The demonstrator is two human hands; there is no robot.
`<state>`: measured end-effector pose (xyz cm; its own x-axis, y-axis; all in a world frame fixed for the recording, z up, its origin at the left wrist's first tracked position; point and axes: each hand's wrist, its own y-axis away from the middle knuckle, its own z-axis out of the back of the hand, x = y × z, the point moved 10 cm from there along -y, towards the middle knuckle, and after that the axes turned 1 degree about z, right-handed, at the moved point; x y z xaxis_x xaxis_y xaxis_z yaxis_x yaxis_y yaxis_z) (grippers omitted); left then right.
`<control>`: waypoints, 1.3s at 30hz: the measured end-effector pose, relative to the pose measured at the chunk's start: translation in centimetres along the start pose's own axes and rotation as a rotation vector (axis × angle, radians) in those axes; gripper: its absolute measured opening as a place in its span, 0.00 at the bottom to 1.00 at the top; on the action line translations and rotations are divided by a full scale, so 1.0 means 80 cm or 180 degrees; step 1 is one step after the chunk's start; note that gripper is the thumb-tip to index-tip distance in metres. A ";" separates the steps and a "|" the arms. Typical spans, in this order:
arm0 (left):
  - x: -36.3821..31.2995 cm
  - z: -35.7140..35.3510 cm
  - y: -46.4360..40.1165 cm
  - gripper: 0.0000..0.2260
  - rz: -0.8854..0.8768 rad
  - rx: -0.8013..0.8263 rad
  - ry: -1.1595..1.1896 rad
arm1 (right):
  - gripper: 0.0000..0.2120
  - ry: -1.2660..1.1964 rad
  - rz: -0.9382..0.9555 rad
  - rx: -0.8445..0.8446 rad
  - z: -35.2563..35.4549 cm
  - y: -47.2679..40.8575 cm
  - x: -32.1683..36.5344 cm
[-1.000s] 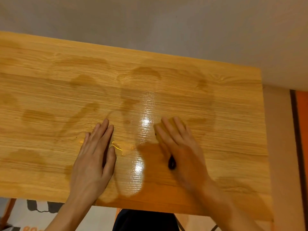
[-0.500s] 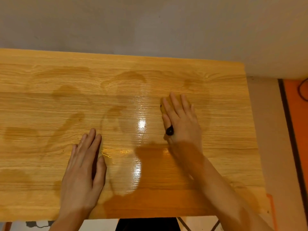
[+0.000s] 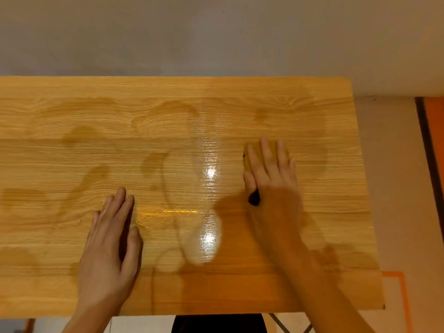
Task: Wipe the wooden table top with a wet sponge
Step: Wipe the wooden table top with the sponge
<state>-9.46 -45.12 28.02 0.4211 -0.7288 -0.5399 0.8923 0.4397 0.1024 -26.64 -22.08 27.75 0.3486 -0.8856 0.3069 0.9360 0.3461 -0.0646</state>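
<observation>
Wood grain runs lengthwise on the smooth, rectangular desk (image 3: 288, 97), glossy with wet streaks; no writing can be read. Your right hand (image 3: 271, 174) presses the yellow sponge (image 3: 255, 150) with straight fingers, toward the desk's right side. Your left hand (image 3: 108, 246) rests flat and holds nothing.

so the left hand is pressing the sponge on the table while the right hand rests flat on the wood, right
Not quite: the hands are swapped. The head view shows the right hand pressing the sponge on the table, while the left hand rests flat on the wood.
</observation>
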 end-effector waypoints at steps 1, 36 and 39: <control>0.000 0.000 0.000 0.24 0.0008 0.0002 0.0011 | 0.25 0.0069 0.0106 0.0099 -0.002 0.038 0.004; -0.001 0.015 -0.167 0.23 -0.0546 -0.0168 -0.0259 | 0.25 0.0128 0.0245 0.0188 -0.053 -0.084 0.171; -0.001 0.014 -0.165 0.23 -0.0549 -0.0148 -0.0231 | 0.23 0.0196 0.0769 0.0431 -0.050 -0.086 0.136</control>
<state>-21.10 -51.48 27.64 0.2748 -0.8306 -0.4843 0.9445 0.3276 -0.0260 -29.07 -35.30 27.69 0.5670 -0.7881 0.2396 0.8117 0.5840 0.0000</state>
